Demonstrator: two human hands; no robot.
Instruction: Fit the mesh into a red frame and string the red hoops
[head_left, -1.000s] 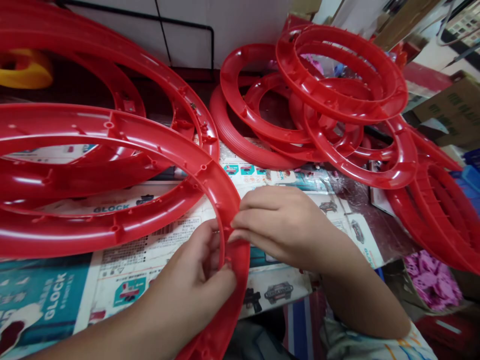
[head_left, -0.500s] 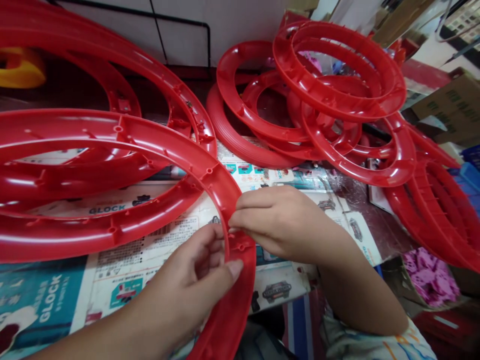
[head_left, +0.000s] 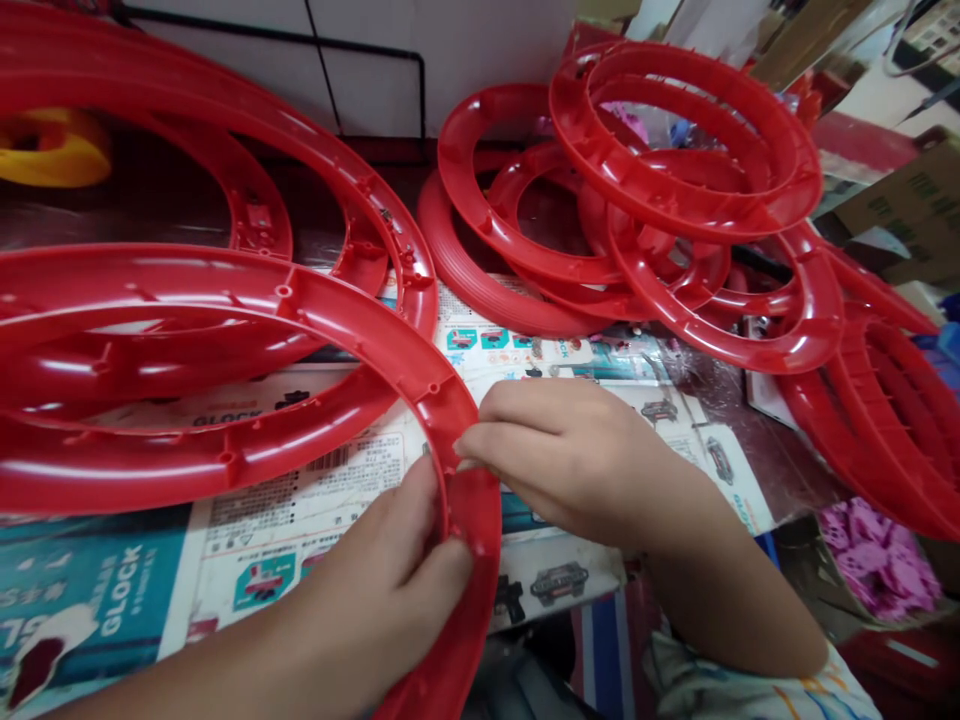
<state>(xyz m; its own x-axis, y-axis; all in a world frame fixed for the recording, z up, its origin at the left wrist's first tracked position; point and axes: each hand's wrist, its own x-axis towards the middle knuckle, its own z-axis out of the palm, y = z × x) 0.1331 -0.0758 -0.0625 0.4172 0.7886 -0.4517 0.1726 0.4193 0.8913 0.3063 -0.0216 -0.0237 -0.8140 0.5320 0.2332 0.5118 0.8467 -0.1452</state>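
Note:
A large red plastic ring (head_left: 439,390), its hollow inner side with small posts turned up, reaches from the left edge to the bottom of the head view. My left hand (head_left: 409,560) is closed round its near right part, thumb over the channel and fingers behind the inner rim. Across the ring, my right hand (head_left: 555,455) is pinched shut, fingertips at the channel over the outer rim. Whatever those fingertips hold, if anything, is hidden. A second red ring (head_left: 225,465) lies beneath on the printed cardboard (head_left: 360,460).
More red rings (head_left: 682,215) are heaped at the back right, and another large ring (head_left: 322,165) leans at the back left. A yellow plastic part (head_left: 64,150) sits far left. Pink pieces (head_left: 881,560) fill a box at lower right. A black wire frame (head_left: 360,45) stands behind.
My left hand has closed more firmly round the ring, its thumb sliding slightly down. The held ring has shifted a little, its far part lower. My right hand stays pinched at the channel.

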